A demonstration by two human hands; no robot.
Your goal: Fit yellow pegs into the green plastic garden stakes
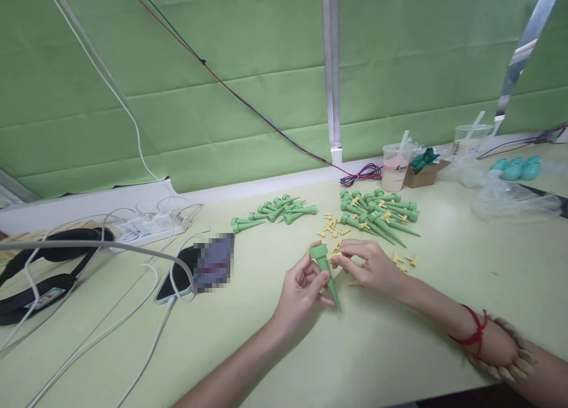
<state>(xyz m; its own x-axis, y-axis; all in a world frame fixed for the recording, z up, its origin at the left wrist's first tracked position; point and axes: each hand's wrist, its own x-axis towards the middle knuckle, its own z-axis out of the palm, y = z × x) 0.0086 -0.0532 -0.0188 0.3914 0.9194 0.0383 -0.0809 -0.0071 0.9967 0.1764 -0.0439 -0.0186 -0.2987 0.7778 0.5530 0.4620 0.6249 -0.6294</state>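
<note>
Head view: pale desk, green spike piles toward its far edge. Left hand curled around a green spike mid-desk, fingers closed on its shaft; wide cap end up and toward the far edge, tip toward the near edge, long axis tilted. Right hand pinches a small yellow piece against the cap. No readable writing.
</note>
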